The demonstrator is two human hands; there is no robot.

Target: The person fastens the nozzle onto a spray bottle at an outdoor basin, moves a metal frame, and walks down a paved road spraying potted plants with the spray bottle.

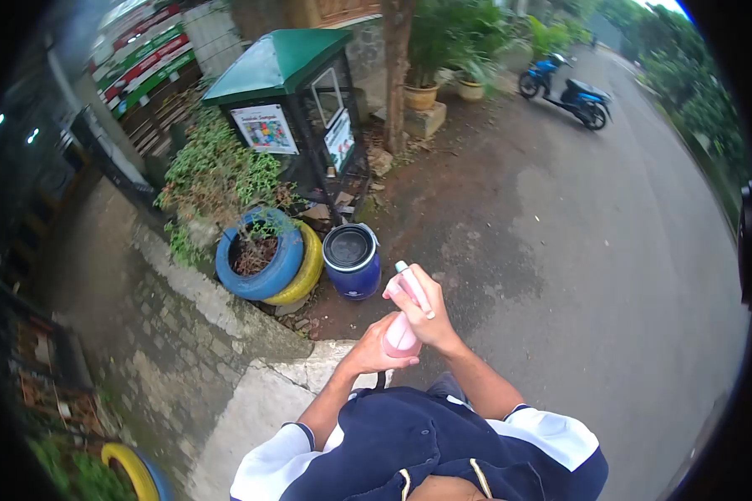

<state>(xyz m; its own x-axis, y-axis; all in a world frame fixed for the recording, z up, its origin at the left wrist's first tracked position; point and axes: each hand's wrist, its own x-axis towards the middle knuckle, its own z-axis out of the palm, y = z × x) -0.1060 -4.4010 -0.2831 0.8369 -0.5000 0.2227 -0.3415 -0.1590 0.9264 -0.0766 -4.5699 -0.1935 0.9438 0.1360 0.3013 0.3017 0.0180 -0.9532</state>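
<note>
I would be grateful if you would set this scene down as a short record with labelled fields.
Setting: outdoors, beside a paved road
Held object: pink bottle
Left hand: the left hand wraps around its lower body
Right hand: the right hand grasps its upper part
Nearest container: blue barrel with a dark lid
Left of barrel: blue tyre and yellow tyre, touching
Beyond barrel: booth with a green roof
Farther off: blue scooter, upright

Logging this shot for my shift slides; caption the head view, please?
Both hands on a pink spray bottle, beside a blue drum.
</note>
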